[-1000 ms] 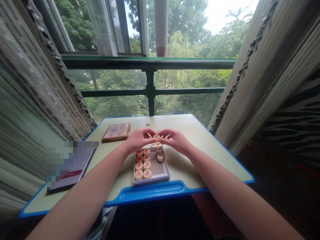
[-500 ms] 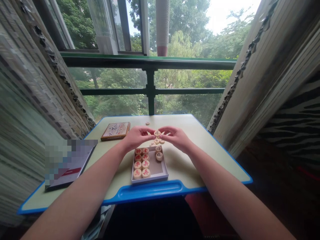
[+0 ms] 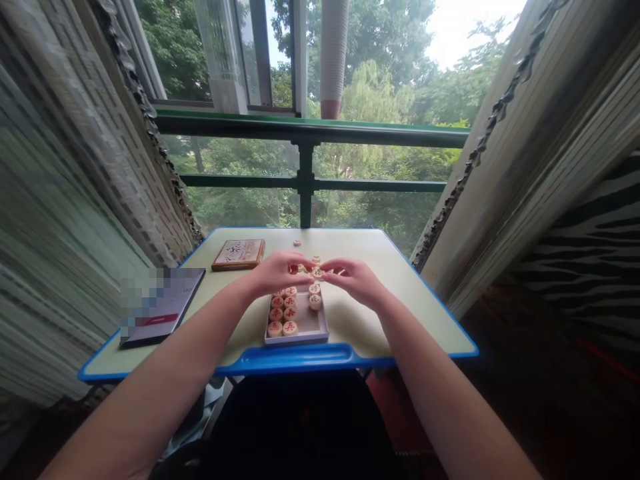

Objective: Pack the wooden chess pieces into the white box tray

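A shallow grey tray (image 3: 317, 325) lies near the front of the table and holds several round wooden chess pieces (image 3: 283, 311) with red or dark characters. Both my hands hover over the tray's far end. My left hand (image 3: 277, 272) is curled, its fingertips closed around something I cannot make out. My right hand (image 3: 356, 280) pinches a round chess piece (image 3: 317, 272) between thumb and fingers. A few loose pieces (image 3: 315, 259) lie on the table just beyond my fingers, and one single piece (image 3: 297, 243) sits farther back.
The pale table (image 3: 400, 300) has a blue rim with a groove along its front edge. A brown box lid (image 3: 239, 254) lies at the back left and a dark booklet (image 3: 163, 307) at the left. A green railing (image 3: 305, 130) and window stand behind.
My hands stay together over the tray's far end, still handling pieces. The head camera has pulled back and shifted, so the table looks smaller and sits more to the right.
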A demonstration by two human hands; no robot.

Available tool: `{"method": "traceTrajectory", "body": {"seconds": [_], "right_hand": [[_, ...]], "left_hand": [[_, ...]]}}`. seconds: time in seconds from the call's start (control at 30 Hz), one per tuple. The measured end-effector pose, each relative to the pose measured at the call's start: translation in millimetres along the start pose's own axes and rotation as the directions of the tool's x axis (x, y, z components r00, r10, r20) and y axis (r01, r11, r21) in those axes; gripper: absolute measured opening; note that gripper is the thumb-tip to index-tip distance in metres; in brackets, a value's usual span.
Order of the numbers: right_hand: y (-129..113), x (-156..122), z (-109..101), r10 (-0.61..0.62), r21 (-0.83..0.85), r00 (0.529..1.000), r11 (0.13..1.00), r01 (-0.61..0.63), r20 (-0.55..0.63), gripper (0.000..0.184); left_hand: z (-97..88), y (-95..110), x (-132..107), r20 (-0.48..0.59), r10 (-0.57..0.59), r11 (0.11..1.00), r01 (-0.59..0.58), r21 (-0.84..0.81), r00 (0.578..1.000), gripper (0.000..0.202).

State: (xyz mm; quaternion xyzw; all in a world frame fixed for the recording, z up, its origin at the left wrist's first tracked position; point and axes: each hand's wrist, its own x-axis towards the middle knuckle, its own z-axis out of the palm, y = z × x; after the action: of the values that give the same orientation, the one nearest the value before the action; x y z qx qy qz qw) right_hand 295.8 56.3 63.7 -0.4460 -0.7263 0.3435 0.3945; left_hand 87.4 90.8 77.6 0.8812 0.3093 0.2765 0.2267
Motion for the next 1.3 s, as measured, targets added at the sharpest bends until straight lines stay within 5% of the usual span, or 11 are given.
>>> {"method": "traceTrajectory", "body": {"seconds": [0.13,0.3,0.53,0.77,1.3], "right_hand": [[-6,-27,6,-0.008,0.007,0.999,1.000,0.008,-0.051,0.024],[-12,-53,22,0.016,0.023,0.997,1.000,-0.014,-0.079,0.025],[-8,-61,36,0.068,0.080,0.992,0.995,-0.060,-0.109,0.028],[4,-62,37,-0.024,-0.120,0.979,0.993,-0.001,-0.201,0.018],[6,-61,48,-0.009,-0.340,0.988,0.939,-0.044,-0.152,0.015]], "left_hand": [[6.5,17,-26,0.064,0.049,0.997,-0.053,0.063,0.997,0.041],[32.4,27,-59,-0.158,0.051,0.995,-0.038,0.088,0.986,0.029],[45.9,29,-63,-0.218,0.052,0.995,-0.032,0.097,0.974,0.022],[49.6,29,-73,-0.359,-0.039,0.966,0.127,0.225,0.932,0.021],[49.9,37,-79,-0.167,-0.090,0.935,0.141,0.325,0.982,0.035]]}}
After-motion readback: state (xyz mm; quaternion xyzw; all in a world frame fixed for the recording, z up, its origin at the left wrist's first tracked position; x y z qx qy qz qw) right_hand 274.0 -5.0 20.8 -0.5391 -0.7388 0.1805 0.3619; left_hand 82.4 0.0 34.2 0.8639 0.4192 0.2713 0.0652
